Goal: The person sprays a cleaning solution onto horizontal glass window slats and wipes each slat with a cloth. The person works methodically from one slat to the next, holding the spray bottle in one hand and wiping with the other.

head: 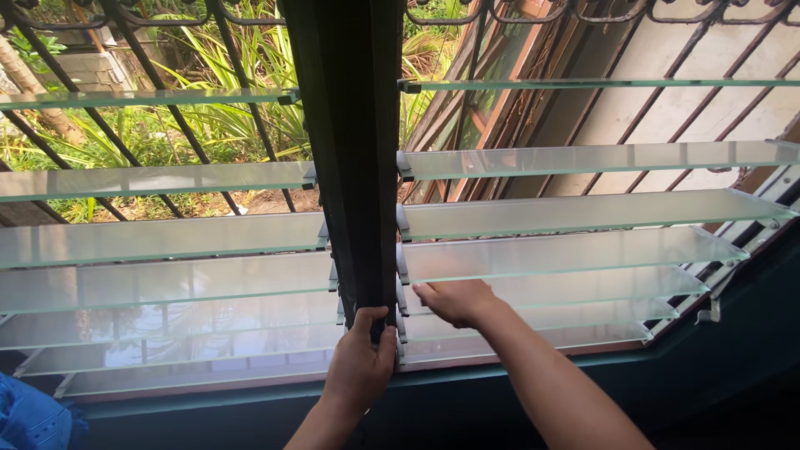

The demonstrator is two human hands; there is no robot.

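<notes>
Louvre window: a jalousie with frosted glass slats set in two banks, left and right of a dark centre post; the slats lie nearly flat, tilted open, so the garden shows between them.
Centre post: upright, running from the top edge of the view down to the sill; small metal clips along both its sides carry the slat ends.
Left hand: fingers curled around the foot of the centre post just above the sill, thumb on the near face; closed on the post, probably to steady it or the body against it.
Right hand: palm down, fingers bent over the near edge of a lower slat of the right bank, close beside the post; it presses or grips the glass at its clipped end, where the pane is best supported. Whether the fingers wrap fully under the glass I cannot tell.
Hands together: near one another, one on each side of the post's lower end, not touching.
Left bank: slats at the same open tilt, the lowest ones reflecting sky and trees.
Iron grille: dark diagonal bars and scrollwork outside the glass, well apart from the hands.
Outside: green long-leaved plants at left; old wooden frames leaning on a pale wall at right.
Blue cloth: at the lower left corner, below the sill.
</notes>
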